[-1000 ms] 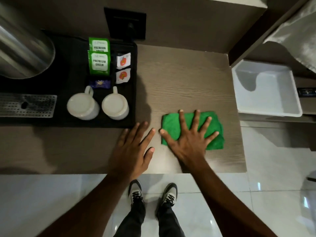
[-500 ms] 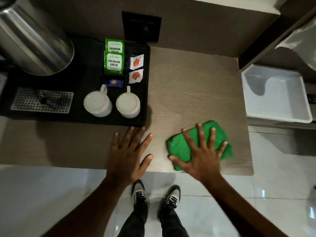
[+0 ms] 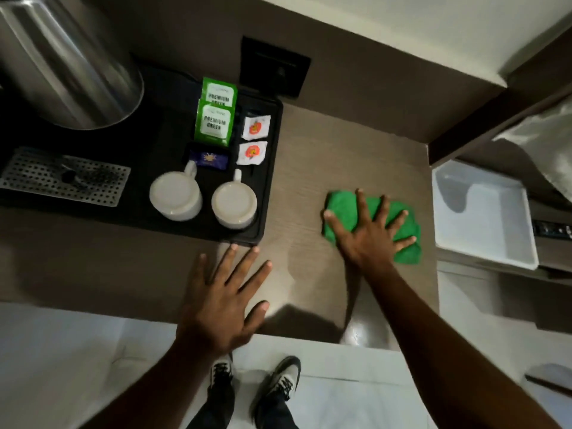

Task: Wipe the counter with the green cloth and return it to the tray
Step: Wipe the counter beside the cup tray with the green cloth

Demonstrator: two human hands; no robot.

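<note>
The green cloth (image 3: 342,207) lies bunched on the right part of the brown wooden counter (image 3: 340,144). My right hand (image 3: 368,233) presses flat on the cloth with its fingers spread, covering its middle. My left hand (image 3: 223,298) rests flat on the counter near the front edge, fingers apart and holding nothing. The empty white tray (image 3: 489,236) sits lower, just past the counter's right edge, a short way right of the cloth.
A black tray (image 3: 274,168) on the left carries two white mugs (image 3: 175,195) (image 3: 234,205), tea packets (image 3: 214,123), a steel kettle (image 3: 68,63) and a metal grate (image 3: 62,178). A black wall socket (image 3: 275,68) is behind it. My feet stand on the tiled floor below.
My right hand has slid the cloth away from the counter's front edge toward the back. My left hand has stayed flat near the front edge.
</note>
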